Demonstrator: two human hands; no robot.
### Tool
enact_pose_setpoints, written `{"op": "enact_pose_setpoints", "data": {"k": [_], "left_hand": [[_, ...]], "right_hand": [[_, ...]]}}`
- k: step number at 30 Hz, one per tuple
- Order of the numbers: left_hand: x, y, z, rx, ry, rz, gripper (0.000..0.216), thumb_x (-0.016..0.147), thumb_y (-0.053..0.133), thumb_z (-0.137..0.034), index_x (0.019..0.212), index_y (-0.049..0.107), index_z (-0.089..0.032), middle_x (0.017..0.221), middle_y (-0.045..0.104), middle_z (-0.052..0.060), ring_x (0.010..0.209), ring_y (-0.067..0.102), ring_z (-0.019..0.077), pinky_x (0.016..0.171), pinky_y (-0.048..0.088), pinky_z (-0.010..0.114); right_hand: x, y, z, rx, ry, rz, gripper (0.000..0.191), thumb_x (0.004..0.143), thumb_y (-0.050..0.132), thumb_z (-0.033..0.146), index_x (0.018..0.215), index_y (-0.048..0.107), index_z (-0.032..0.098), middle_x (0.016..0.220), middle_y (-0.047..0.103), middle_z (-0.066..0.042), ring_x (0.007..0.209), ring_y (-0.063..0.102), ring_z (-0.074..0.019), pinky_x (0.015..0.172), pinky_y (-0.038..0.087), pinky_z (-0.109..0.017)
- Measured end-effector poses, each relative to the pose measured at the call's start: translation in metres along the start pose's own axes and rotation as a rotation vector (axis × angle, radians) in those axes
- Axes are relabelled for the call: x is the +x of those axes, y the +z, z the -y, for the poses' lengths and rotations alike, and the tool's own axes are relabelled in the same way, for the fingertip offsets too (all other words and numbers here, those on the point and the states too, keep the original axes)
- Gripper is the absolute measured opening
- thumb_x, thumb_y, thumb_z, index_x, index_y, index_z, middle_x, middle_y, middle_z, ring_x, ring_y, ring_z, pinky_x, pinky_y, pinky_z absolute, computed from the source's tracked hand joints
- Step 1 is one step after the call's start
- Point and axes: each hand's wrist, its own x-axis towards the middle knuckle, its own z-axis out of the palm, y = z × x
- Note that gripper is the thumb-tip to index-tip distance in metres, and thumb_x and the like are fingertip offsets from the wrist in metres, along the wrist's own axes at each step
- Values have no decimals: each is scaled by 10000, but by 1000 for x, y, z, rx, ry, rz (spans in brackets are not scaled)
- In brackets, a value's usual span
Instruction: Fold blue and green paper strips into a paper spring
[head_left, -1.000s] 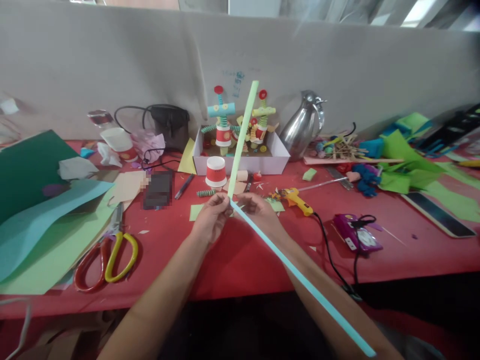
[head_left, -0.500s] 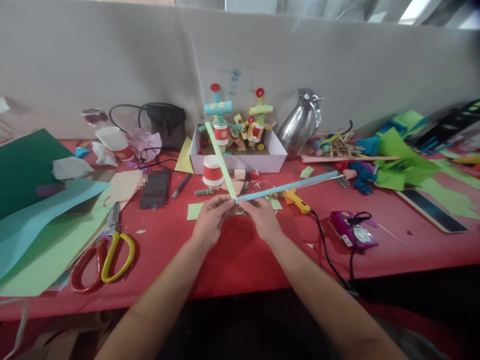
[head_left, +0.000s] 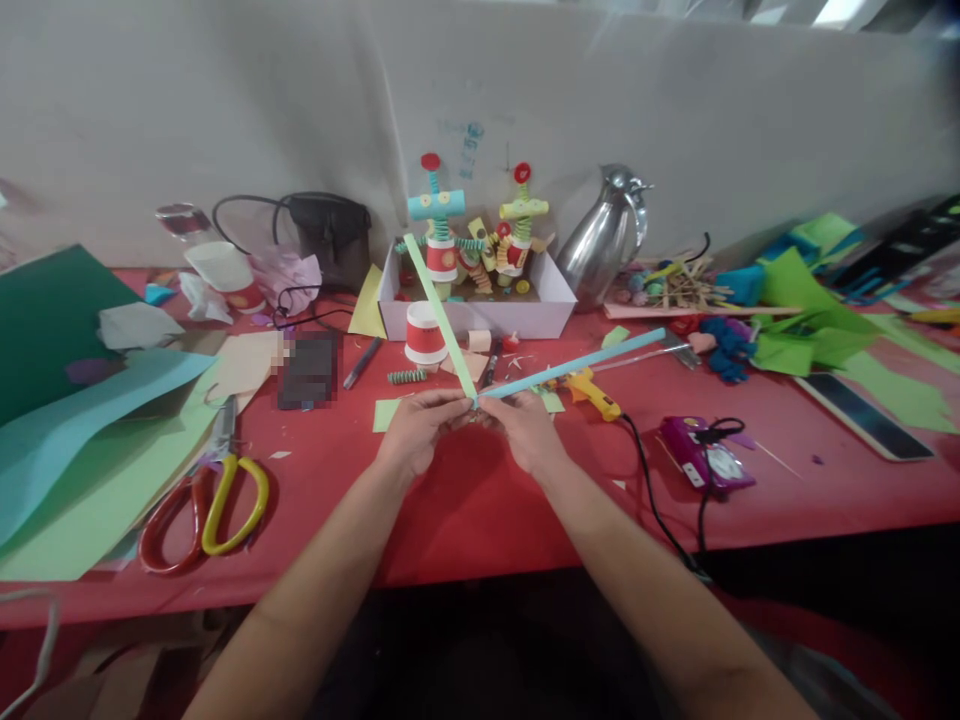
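Note:
Over the middle of the red table, my left hand [head_left: 420, 428] pinches the near end of a light green paper strip [head_left: 440, 318], which slants up and to the left. My right hand [head_left: 525, 428] is closed on the near end of a blue paper strip [head_left: 577, 365] that reaches out to the right. Both strips meet between my fingertips in a V; how they join is hidden by the fingers. Just beyond my hands lie a small folded paper spring [head_left: 407, 377] and a red and white paper cup [head_left: 425, 335] turned upside down.
A white box [head_left: 480, 322] with paper-cup figures stands behind, beside a metal jug [head_left: 606, 235]. A yellow glue gun [head_left: 592, 395] with a black cord lies right of my hands. Large scissors [head_left: 206, 500] and coloured paper sheets [head_left: 112, 480] lie left; a phone [head_left: 862, 415] lies far right.
The strips stay pinched at the same meeting point. The far end of the blue strip has dipped slightly toward the left, and the whole view has shifted a little.

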Motion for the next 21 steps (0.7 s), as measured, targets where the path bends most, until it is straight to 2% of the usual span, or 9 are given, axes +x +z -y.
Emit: {"op": "enact_pose_setpoints", "data": {"k": [6, 11, 21], "left_hand": [[0, 0, -2, -36, -48, 10, 212, 575, 833, -197, 763, 757, -138, 771, 735, 62, 692, 659, 134, 765, 535, 282], [0, -1, -2, -18, -25, 37, 191, 595, 820, -207, 761, 745, -147, 745, 726, 46, 673, 655, 137, 756, 543, 296], [1, -1, 0, -45, -37, 7, 199, 573, 814, -173, 756, 739, -154, 709, 711, 20, 638, 638, 115, 738, 531, 284]], "right_hand": [[1, 0, 0, 5, -18, -9, 185, 593, 766, 314, 674, 660, 186, 564, 624, 24, 521, 545, -97, 525, 448, -235], [-1, 0, 1, 22, -2, 8, 196, 607, 761, 315, 711, 654, 188, 569, 619, 31, 529, 549, -93, 523, 442, -223], [0, 1, 0, 34, 20, 13, 163, 597, 733, 258, 715, 636, 201, 537, 583, 60, 505, 530, -89, 517, 424, -228]]}}
